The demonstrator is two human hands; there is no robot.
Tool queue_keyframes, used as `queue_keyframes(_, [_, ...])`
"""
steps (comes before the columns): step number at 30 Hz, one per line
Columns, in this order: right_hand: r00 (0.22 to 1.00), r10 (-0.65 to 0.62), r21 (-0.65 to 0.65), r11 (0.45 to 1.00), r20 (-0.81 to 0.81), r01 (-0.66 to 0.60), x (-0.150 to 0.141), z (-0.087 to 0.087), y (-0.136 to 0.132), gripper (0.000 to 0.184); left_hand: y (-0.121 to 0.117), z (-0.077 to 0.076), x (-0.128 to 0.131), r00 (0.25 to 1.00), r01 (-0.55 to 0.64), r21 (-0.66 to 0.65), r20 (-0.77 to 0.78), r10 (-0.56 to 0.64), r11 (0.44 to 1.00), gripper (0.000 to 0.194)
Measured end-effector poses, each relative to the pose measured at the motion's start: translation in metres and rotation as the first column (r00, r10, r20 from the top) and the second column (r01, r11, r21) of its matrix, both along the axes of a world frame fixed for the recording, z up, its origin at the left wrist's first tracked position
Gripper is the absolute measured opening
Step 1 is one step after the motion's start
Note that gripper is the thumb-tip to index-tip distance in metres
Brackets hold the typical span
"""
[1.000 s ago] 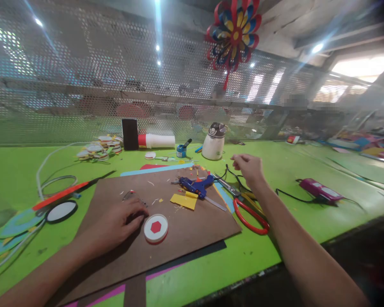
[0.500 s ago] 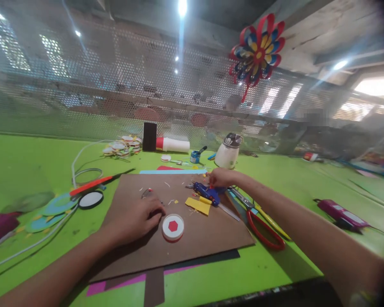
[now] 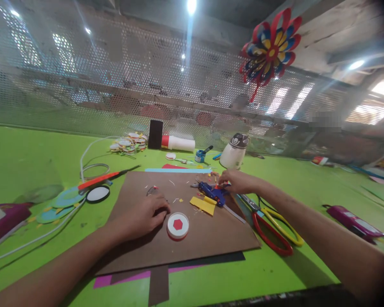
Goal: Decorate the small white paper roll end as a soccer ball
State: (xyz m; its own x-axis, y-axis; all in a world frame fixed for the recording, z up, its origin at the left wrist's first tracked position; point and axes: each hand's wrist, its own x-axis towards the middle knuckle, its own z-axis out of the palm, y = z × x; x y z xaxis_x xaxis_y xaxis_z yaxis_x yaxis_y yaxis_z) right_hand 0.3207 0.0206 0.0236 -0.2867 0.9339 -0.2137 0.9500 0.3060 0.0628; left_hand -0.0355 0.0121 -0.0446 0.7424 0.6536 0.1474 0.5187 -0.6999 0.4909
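My left hand (image 3: 152, 212) lies on a brown board (image 3: 208, 236), its fingers loosely bent and the thumb a little apart, with nothing visible in it. Beside its fingertips is a round white disc (image 3: 178, 233) with a red hexagon in its centre. My right hand (image 3: 235, 181) is at the board's far right corner, fingertips down and drawn together among small coloured scraps (image 3: 213, 175). What they pinch, if anything, is too small to make out. Just below those fingers lies a blue glue gun (image 3: 211, 192), with a glue stick in its back. A yellow paper piece (image 3: 204, 205) sits alongside.
Red-handled scissors (image 3: 272, 238) and a yellow-handled pair (image 3: 283, 226) lie right of the board. An orange cutter (image 3: 97, 181) and a black-rimmed white disc (image 3: 97, 194) are at left. Behind stand a white jug (image 3: 233, 155), a blue jar (image 3: 200, 156) and a dark phone-like slab (image 3: 155, 134).
The view has shifted, so most things appear farther right. My right hand has edged right over the scraps. The yellow scissors' handle has turned and shows wider. My left hand stays in place.
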Motion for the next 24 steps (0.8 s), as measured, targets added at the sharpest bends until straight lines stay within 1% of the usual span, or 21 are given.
queue_keyframes(1, [1.0, 0.008, 0.022, 1.0, -0.001, -0.008, -0.001, -0.002, -0.006, 0.014, 0.0, 0.0, 0.0, 1.0, -0.001, 0.004, 0.002, 0.001, 1.0, 0.028])
queue_keyframes(4, [1.0, 0.019, 0.075, 0.997, 0.009, -0.02, -0.004, -0.011, -0.018, 0.02, 0.0, 0.0, 0.0, 1.0, -0.003, 0.014, 0.005, 0.003, 1.0, 0.028])
queue_keyframes(7, [0.999, 0.041, 0.114, 0.993, 0.007, -0.042, -0.002, -0.021, -0.023, 0.015, -0.001, 0.0, 0.0, 1.0, -0.01, 0.017, -0.01, 0.01, 1.0, 0.028])
queue_keyframes(10, [0.997, 0.071, 0.175, 0.982, -0.021, -0.066, 0.003, -0.03, -0.026, 0.019, -0.001, 0.0, 0.0, 1.0, -0.006, 0.028, -0.008, 0.006, 1.0, 0.027])
queue_keyframes(13, [0.995, 0.079, 0.243, 0.968, -0.053, -0.064, 0.014, -0.033, -0.031, 0.022, 0.0, -0.001, -0.001, 1.0, -0.004, 0.037, 0.006, 0.004, 0.999, 0.027])
queue_keyframes(15, [0.997, 0.054, 0.291, 0.956, -0.062, -0.034, 0.027, -0.03, -0.032, 0.02, 0.001, -0.002, -0.002, 1.0, -0.002, 0.038, 0.02, 0.001, 0.999, 0.027])
queue_keyframes(18, [0.999, -0.007, 0.339, 0.94, -0.053, 0.025, 0.052, -0.016, -0.024, 0.016, 0.001, -0.003, -0.001, 1.0, -0.006, 0.025, 0.023, 0.006, 1.0, 0.028])
queue_keyframes(20, [0.998, -0.06, 0.363, 0.929, -0.035, 0.069, 0.066, -0.005, -0.01, 0.018, 0.001, -0.002, 0.0, 1.0, -0.013, 0.012, 0.019, 0.013, 1.0, 0.028])
queue_keyframes(21, [0.996, -0.084, 0.367, 0.926, -0.025, 0.088, 0.071, -0.001, -0.002, 0.022, 0.0, -0.002, 0.0, 1.0, -0.015, 0.01, 0.021, 0.015, 1.0, 0.028])
queue_keyframes(24, [0.99, -0.141, 0.373, 0.918, -0.015, 0.137, 0.077, 0.004, 0.025, 0.033, 0.0, -0.001, 0.0, 0.999, -0.013, 0.011, 0.032, 0.012, 1.0, 0.028])
